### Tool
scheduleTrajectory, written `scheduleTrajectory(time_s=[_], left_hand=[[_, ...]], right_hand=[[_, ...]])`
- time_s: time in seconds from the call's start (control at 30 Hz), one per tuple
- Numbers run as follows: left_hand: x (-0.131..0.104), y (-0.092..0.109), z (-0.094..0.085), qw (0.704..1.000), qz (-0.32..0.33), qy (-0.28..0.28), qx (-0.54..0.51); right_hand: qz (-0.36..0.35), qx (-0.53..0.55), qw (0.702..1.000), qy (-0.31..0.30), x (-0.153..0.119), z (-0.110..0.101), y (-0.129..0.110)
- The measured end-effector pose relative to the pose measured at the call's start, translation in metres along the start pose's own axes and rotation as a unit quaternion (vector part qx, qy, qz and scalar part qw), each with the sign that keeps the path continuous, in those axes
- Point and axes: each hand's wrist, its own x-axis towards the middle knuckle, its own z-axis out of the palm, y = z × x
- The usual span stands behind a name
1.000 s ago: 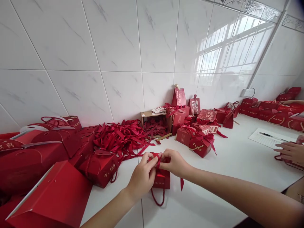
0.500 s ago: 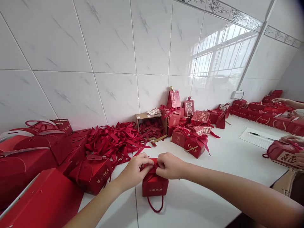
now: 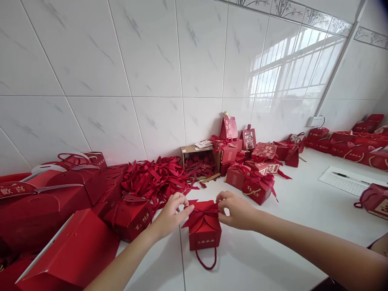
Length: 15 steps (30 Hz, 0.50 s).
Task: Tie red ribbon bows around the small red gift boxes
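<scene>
A small red gift box (image 3: 204, 236) sits on the white table in front of me, its rope handle (image 3: 207, 267) drooping toward me over the tabletop. Across its closed top lies a dark red ribbon (image 3: 203, 213) tied in a bow. My left hand (image 3: 173, 215) is at the box's left side, thumb and finger closed on the ribbon there. On the right, my right hand (image 3: 233, 210) pinches the ribbon's other side. Gold lettering marks the front of the box.
Red boxes (image 3: 72, 246) crowd the left, beside a heap of loose ribbons (image 3: 157, 178). An open cardboard box (image 3: 187, 155) holds more red pieces. Decorated boxes (image 3: 232, 151) stack against the tiled wall. A pen (image 3: 341, 174) lies on paper at right.
My hands have moved apart from the middle of the box top, drawing the ribbon outward; the bow now shows. The view has shifted left, and the other person's hands have left the picture.
</scene>
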Motion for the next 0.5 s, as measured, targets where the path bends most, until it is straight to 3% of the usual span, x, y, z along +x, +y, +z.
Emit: scheduleTrajectory(time_s=[0.37, 0.5], left_hand=[[0.001, -0.023, 0.01, 0.99, 0.043, 0.069, 0.117], [0.0, -0.023, 0.012, 0.984, 0.054, 0.085, 0.146]], right_hand=[[0.042, 0.068, 0.997, -0.021, -0.007, 0.0, 0.006], [0.058, 0.086, 0.994, -0.027, -0.006, 0.006, 0.011]])
